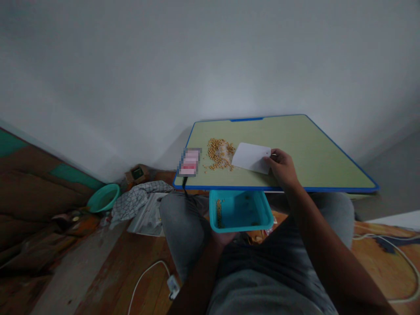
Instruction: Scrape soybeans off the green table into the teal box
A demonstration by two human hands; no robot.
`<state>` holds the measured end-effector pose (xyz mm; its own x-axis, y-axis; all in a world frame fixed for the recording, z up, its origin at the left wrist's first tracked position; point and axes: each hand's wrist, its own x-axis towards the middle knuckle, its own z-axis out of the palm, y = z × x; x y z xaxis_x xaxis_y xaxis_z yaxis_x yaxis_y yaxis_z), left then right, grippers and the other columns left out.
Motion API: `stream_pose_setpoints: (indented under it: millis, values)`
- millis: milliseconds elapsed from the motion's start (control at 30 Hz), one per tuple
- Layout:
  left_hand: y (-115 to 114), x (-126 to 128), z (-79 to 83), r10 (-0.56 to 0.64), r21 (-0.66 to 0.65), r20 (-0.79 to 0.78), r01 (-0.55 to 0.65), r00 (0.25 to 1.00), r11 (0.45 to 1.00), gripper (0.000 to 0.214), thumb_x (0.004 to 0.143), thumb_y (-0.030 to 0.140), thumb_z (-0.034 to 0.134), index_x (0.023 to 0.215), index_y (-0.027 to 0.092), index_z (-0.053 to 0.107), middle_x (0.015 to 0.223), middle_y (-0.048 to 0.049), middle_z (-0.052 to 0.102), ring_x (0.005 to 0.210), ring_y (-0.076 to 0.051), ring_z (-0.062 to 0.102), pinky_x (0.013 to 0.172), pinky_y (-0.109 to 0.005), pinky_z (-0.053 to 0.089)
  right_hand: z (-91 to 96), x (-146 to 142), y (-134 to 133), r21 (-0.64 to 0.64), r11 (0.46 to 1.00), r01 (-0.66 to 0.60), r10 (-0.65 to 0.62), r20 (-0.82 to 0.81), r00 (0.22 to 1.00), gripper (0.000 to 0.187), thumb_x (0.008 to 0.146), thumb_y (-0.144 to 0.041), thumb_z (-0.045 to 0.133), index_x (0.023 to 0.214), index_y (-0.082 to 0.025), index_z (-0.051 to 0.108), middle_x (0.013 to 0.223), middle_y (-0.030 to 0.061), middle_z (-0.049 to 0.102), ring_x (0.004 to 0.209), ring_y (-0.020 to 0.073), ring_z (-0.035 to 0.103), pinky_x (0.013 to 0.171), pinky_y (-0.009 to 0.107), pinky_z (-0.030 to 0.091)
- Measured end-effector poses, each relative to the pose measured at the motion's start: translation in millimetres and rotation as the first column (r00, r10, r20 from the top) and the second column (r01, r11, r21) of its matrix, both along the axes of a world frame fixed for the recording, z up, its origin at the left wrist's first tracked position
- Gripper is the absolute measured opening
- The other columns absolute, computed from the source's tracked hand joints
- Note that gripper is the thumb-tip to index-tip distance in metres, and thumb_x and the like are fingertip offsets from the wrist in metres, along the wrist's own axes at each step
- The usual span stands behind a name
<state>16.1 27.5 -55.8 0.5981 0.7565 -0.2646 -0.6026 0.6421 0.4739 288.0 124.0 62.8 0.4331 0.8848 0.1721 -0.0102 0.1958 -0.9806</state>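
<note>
Pale green with a blue rim, the counter carries a loose spread of tan soybeans left of its middle, a few lying apart from the rest. A whitish patch shows among them, too blurred to identify. At the spread's right side lies a white plastic scraper, its left edge right up by the soybeans. The right hand is clamped on the scraper's right end, thumb on top near a small hole.

Below the counter's near edge, between the person's knees, is a turquoise plastic tub with a strip of soybeans along its left side. The left hand is under the tub's near side; its fingers are hidden, so I cannot tell how they close. A pixelated pink item lies at the counter's left edge. On the floor to the left are a checked cloth and a round green basin.
</note>
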Motion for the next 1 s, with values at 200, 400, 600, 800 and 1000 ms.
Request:
stream_pose_setpoints:
  millis: [200, 400, 600, 800, 1000]
  values:
    - [2.3, -1.3, -5.2, 0.02, -0.036, 0.001, -0.02, 1.0, 0.999, 0.053, 0.105, 0.048, 0.046, 0.121, 0.017, 0.085, 0.135, -0.0139, 0.082, 0.162, -0.033, 0.046, 0.14, -0.053, 0.014, 4.1, -1.2, -3.2, -0.008, 0.997, -0.07, 0.07, 0.0, 0.998, 0.036, 0.069, -0.044, 0.083, 0.091, -0.027, 0.061, 0.075, 0.0003, 0.074, 0.064, 0.0207, 0.067, 0.058, 0.031, 0.052]
    - [1.0, 2.4, 3.8, 0.046, -0.042, -0.05, -0.048, 0.998, 0.998, 0.058, 0.102, 0.055, 0.049, 0.135, 0.019, 0.08, 0.136, -0.0128, 0.082, 0.16, -0.039, 0.048, 0.139, -0.06, 0.017, 7.9, -3.0, -5.1, -0.016, 0.995, -0.096, 0.096, -0.011, 0.995, 0.035, 0.066, -0.041, 0.084, 0.09, -0.026, 0.063, 0.077, 0.0001, 0.074, 0.063, 0.0195, 0.066, 0.058, 0.031, 0.053]
    - [-6.0, 3.1, 12.2, 0.084, -0.043, -0.169, -0.093, 0.982, 0.995, 0.06, 0.105, 0.046, 0.035, 0.147, 0.024, 0.073, 0.139, -0.0068, 0.081, 0.166, -0.04, 0.035, 0.135, -0.064, 0.017, 7.0, -2.5, -5.0, -0.029, 0.993, -0.114, 0.114, 0.019, 0.993, 0.035, 0.067, -0.042, 0.085, 0.091, -0.026, 0.063, 0.076, -0.0001, 0.074, 0.063, 0.0195, 0.066, 0.058, 0.03, 0.052]
    - [-1.4, -0.4, -2.9, 0.034, -0.04, -0.108, -0.038, 0.994, 0.998, 0.059, 0.102, 0.051, 0.048, 0.144, 0.018, 0.073, 0.148, -0.0128, 0.076, 0.167, -0.036, 0.036, 0.139, -0.058, 0.014, 8.3, -2.3, -5.1, -0.034, 0.989, -0.144, 0.144, -0.002, 0.99, 0.035, 0.066, -0.04, 0.086, 0.088, -0.026, 0.063, 0.072, -0.0011, 0.073, 0.062, 0.0197, 0.067, 0.056, 0.03, 0.052]
    - [-1.3, 0.3, -2.4, 0.032, -0.036, -0.094, -0.036, 0.995, 0.999, 0.06, 0.101, 0.053, 0.054, 0.145, 0.017, 0.073, 0.144, -0.0119, 0.078, 0.164, -0.034, 0.043, 0.14, -0.054, 0.016, 8.4, -3.8, -5.7, -0.005, 0.986, -0.166, 0.166, -0.029, 0.986, 0.035, 0.066, -0.04, 0.088, 0.088, -0.026, 0.065, 0.074, -0.0005, 0.075, 0.062, 0.0195, 0.067, 0.055, 0.029, 0.053]
